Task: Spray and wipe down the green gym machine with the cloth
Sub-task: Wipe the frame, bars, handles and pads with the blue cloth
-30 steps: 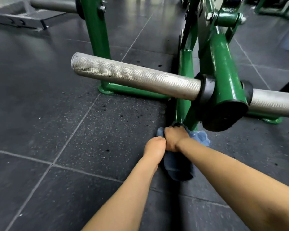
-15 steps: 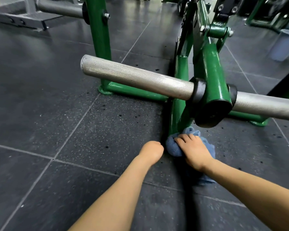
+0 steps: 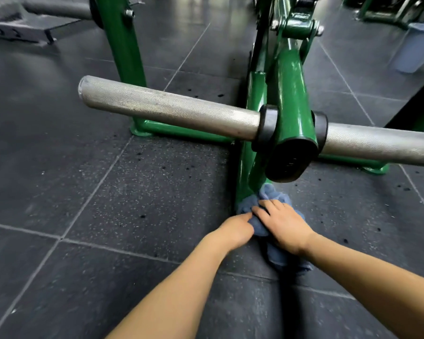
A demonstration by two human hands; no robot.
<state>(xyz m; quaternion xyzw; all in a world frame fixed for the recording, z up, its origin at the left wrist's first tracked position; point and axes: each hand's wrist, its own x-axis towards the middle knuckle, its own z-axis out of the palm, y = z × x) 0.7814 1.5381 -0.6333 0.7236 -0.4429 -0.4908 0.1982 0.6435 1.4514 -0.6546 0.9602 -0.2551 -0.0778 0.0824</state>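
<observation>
Two knurled steel bars project sideways from the green gym machine, above and beyond both hands. Its lower post meets the blue cloth. Right hand lies flat on the cloth, fingers extended; left hand pinches the cloth's near edge.

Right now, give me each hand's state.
Left hand: fingers curled, pinching the blue cloth.
Right hand: open, flat, pressing the cloth.
</observation>
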